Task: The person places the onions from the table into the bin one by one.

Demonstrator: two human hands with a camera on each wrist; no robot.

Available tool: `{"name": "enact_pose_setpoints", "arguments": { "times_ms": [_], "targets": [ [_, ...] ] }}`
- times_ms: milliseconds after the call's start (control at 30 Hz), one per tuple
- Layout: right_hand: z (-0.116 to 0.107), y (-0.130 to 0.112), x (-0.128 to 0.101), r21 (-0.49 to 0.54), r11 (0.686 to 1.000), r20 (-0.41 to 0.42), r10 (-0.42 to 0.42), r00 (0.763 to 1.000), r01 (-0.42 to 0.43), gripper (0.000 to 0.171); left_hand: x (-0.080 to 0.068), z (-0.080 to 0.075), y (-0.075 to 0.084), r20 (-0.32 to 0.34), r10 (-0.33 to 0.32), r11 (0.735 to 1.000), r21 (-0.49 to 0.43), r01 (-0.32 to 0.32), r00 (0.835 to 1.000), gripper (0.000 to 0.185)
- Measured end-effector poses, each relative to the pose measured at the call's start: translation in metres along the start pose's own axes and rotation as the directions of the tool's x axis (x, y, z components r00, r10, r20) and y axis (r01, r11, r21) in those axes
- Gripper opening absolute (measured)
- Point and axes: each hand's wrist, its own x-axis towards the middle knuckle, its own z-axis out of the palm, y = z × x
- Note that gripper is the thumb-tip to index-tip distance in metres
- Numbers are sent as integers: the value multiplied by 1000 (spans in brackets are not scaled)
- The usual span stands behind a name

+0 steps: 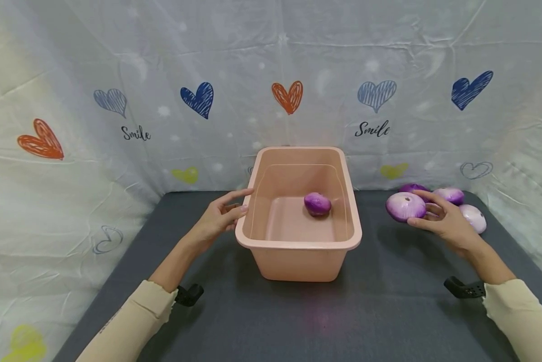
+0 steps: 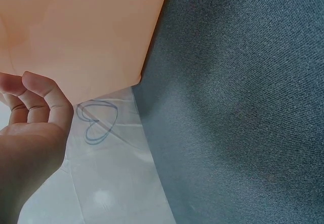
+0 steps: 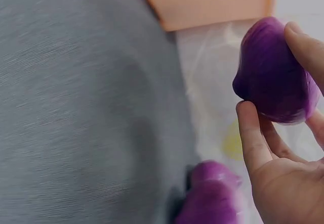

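Note:
A peach plastic tub (image 1: 298,245) stands in the middle of the table with one purple onion (image 1: 318,204) inside it. My left hand (image 1: 218,215) holds the tub's left rim, its fingers bent against the wall in the left wrist view. To the right, my right hand (image 1: 447,221) grips another purple onion (image 1: 405,207) between thumb and fingers. This onion is held up off the table, as the right wrist view shows. Behind and beside that hand lie several more onions (image 1: 472,218), partly hidden by it.
The dark grey table (image 1: 271,322) runs back to a white sheet (image 1: 253,60) printed with hearts and "Smile". The tub's far end stands close to this sheet. A black band (image 1: 465,288) is on the right wrist, and another band (image 1: 189,295) is on the left.

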Motion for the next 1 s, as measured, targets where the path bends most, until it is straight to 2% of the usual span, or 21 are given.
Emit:
{"name": "enact_pose_setpoints", "arguments": {
  "times_ms": [167, 333, 433, 767, 1000],
  "targets": [
    [-3, -20, 9, 51, 999, -26, -3, 1000, 4, 64, 0, 0, -1, -2, -3, 1000, 1, 3, 1000, 54],
    [-3, -40, 17, 17, 996, -63, 89, 994, -88, 67, 1, -1, -2, -2, -6, 1000, -2, 6, 1000, 54],
    [-2, -48, 21, 19, 994, -53, 112, 992, -112, 70, 1, -1, -2, -2, -4, 1000, -5, 4, 1000, 54],
    [8, -76, 36, 86, 995, -23, 61, 998, -59, 70, 0, -2, -4, 3, 3, 1000, -9, -3, 1000, 53],
    [23, -94, 47, 30, 999, -18, 30, 999, -29, 75, 0, -3, -3, 4, 4, 1000, -20, -3, 1000, 54]
  ]
}}
